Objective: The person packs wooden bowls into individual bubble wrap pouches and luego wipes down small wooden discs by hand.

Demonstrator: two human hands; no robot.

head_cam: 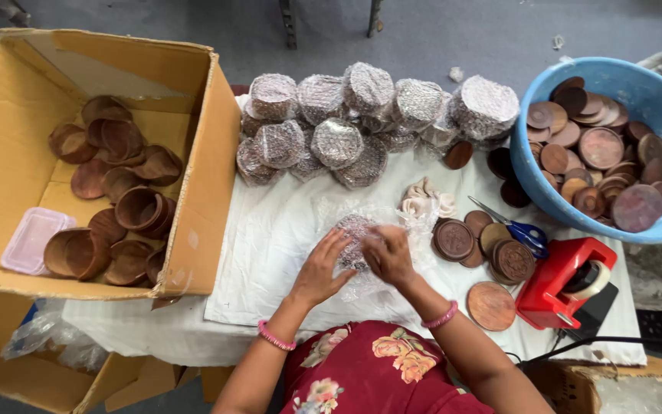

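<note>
1. Centrally, a bubble-wrapped round piece (355,230) is being held on the white cloth (270,230), between both hands.
2. Left hand (322,270) is being pressed, fingers spread, against its left edge.
3. Right hand (389,255) is being closed over its right edge, equally near.

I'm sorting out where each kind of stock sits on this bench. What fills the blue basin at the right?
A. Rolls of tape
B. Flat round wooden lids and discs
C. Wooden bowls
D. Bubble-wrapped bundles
B: the blue basin holds a heap of flat round brown wooden discs, while the wrapped bundles stand at the back of the table and the wooden bowls lie in the cardboard box.
</note>
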